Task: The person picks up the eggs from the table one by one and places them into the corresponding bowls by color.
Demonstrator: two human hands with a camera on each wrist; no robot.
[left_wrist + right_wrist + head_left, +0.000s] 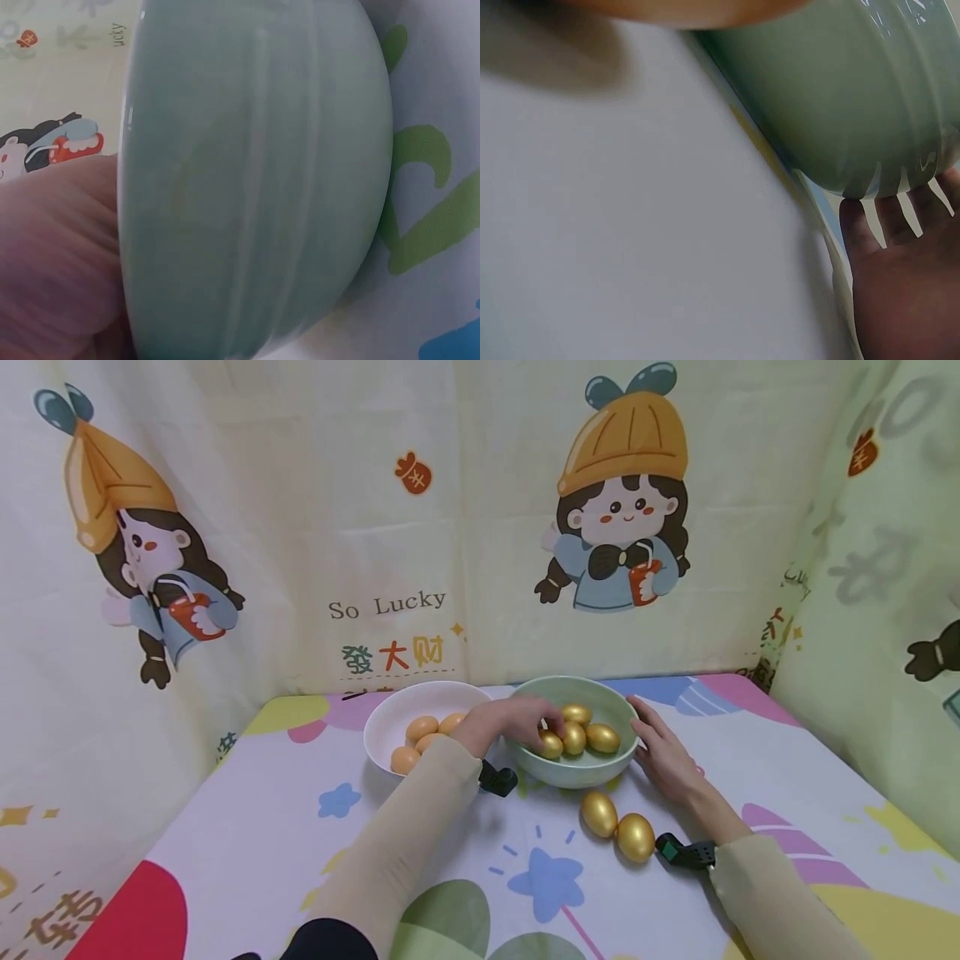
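Note:
My left hand (521, 720) reaches over the rim into a pale green bowl (573, 773), its thumb and fingers curled round a golden egg (551, 744). Several more golden eggs (603, 738) lie beside that one. In the left wrist view the bowl's outer wall (262, 180) fills the middle and hides the fingertips. My right hand (667, 760) rests against the bowl's right side with extended fingers. The right wrist view shows those fingers (859, 225) touching the green wall (840, 97).
Close to the left stands a white bowl (384, 720) holding several brown eggs (406, 760), partly behind my left forearm. Two golden eggs (599, 814) lie on the patterned tablecloth (450, 843), near the right wrist. A printed curtain (495, 527) hangs behind the table.

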